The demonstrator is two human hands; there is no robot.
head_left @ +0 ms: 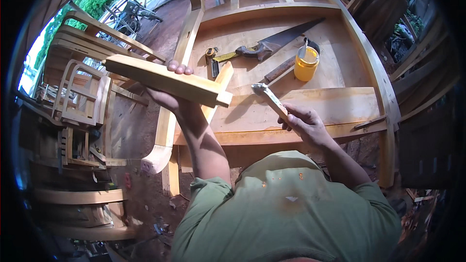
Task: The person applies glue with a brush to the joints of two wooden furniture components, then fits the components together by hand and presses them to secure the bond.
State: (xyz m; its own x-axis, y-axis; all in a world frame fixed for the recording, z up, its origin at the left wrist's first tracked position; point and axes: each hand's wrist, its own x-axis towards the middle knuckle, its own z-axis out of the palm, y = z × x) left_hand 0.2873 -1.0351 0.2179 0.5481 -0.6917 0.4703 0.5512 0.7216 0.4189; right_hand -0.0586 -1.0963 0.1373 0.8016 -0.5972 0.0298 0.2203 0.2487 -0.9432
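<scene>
Left fingers hold timber, right fingers a stick

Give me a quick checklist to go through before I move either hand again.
1. Wooden piece gripped in the left hand: ok, its stepped narrow end points right.
2. Stick gripped in the right hand: ok, held by its lower end.
3. Stick's whitish tip apart from the wooden piece: ok, a gap shows between them.
4. Yellow jar upright: ok.
5. Panel free of tools: not ok, the handsaw lies on it.
6. Coating on the narrow end's hidden faces: cannot tell.
</scene>
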